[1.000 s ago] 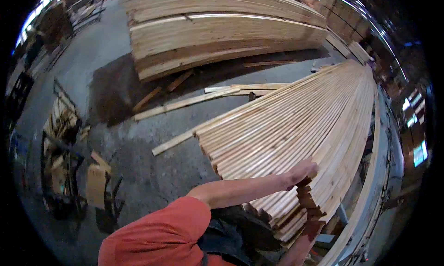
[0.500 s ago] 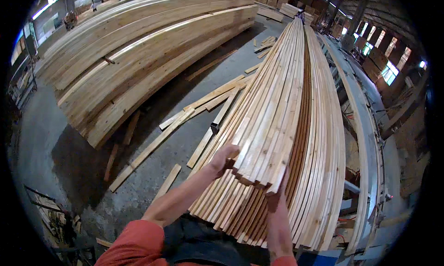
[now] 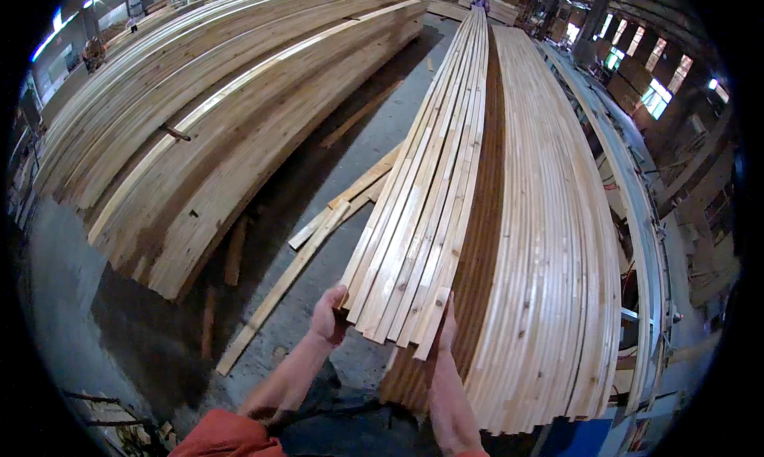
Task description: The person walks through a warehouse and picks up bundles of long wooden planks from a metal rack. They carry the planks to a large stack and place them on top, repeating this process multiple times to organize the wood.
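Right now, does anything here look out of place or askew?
Yes: a few loose planks lie crooked on the floor between the stacks. Both hands, left and right, hold a raised bundle of slats.

A: Light was dim overall; daylight came from windows [image 3: 652, 99] at upper right, bright strip glare at upper left.
B: Deep shadow lay on the floor [image 3: 159, 330] left of the lumber stack [image 3: 549, 242]. Boards bowed hard near the black fisheye rim; far end soft.
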`<state>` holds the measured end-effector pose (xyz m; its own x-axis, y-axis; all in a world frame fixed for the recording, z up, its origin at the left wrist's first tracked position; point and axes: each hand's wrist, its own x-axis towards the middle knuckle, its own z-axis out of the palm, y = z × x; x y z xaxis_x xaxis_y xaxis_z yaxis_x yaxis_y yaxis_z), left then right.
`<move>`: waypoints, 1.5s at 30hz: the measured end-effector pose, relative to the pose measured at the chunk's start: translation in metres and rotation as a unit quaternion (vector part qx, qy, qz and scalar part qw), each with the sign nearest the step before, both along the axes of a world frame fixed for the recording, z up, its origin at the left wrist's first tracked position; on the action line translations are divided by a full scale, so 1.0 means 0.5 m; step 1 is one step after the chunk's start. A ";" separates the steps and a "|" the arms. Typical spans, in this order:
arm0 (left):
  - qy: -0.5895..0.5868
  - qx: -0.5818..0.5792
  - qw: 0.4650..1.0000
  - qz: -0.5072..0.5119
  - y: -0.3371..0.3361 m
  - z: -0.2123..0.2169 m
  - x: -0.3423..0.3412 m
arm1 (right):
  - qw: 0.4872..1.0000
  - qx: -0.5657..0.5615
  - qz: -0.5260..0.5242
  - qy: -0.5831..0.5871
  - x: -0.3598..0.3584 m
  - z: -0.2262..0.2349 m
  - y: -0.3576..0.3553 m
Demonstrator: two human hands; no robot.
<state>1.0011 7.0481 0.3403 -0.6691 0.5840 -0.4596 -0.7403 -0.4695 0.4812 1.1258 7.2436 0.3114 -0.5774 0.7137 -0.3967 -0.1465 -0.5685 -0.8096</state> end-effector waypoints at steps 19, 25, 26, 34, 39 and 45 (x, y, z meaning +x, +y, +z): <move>-0.027 -0.068 0.989 0.129 -0.913 0.092 -0.530 | 0.903 -0.079 0.421 0.005 -0.602 0.192 -0.813; -0.020 -0.093 0.980 0.173 -0.998 0.060 -0.494 | 0.864 -0.067 0.500 -0.001 -0.595 0.159 -0.834; -0.007 -0.094 0.980 0.178 -0.987 0.043 -0.495 | 0.866 -0.052 0.497 -0.001 -0.592 0.158 -0.829; 0.024 -0.023 0.987 0.160 -0.956 0.026 -0.496 | 0.907 -0.016 0.416 0.060 -0.624 0.209 -0.865; 0.022 -0.083 0.987 0.133 -0.950 0.031 -0.502 | 0.915 0.022 0.395 0.078 -0.660 0.166 -0.896; 0.027 -0.087 0.988 0.127 -0.987 -0.053 -0.509 | 0.887 0.045 0.460 -0.015 -0.716 0.186 -0.961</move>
